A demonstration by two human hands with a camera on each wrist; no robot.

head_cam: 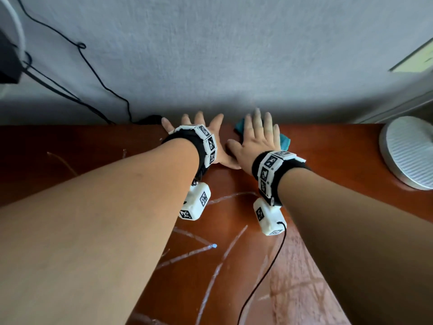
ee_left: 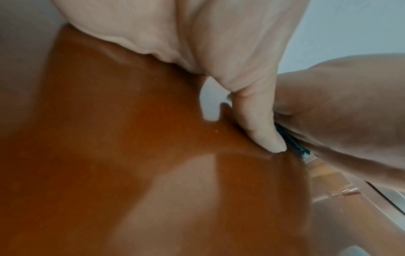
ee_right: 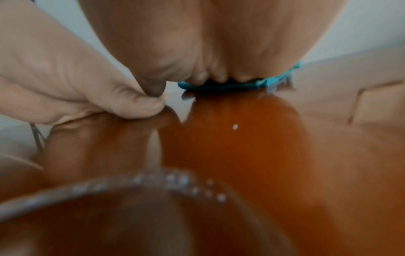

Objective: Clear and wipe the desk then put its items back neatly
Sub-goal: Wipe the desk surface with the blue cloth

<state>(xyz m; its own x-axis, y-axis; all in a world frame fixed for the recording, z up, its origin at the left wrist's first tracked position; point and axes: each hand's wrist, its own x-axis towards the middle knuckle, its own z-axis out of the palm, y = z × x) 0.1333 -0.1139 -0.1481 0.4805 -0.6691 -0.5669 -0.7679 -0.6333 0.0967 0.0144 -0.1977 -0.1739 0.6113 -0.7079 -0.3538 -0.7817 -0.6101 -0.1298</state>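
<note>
Both hands flat on the tabletop [head_cam: 328, 146] by the wall: right hand [head_cam: 259, 137] has fingers spread, pressing the teal cloth [head_cam: 284, 140] underneath; left hand [head_cam: 199, 127] is splayed, holding nothing, thumb touching the right. White round disc [head_cam: 407, 151] sits far right, black cables [head_cam: 100, 83] hang left.

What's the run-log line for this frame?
phase: wiping | right hand: flat on teal cloth, far edge of brown wooden desk | left hand: flat on desk | streaks remain

1. Head view: soft, even daylight; wet streaks glint on the desk [head_cam: 311, 148].
2. Its corners bend and smear, most at upper left.
3. Both wrist views are blurred, with pale glare lower in frame.
</note>
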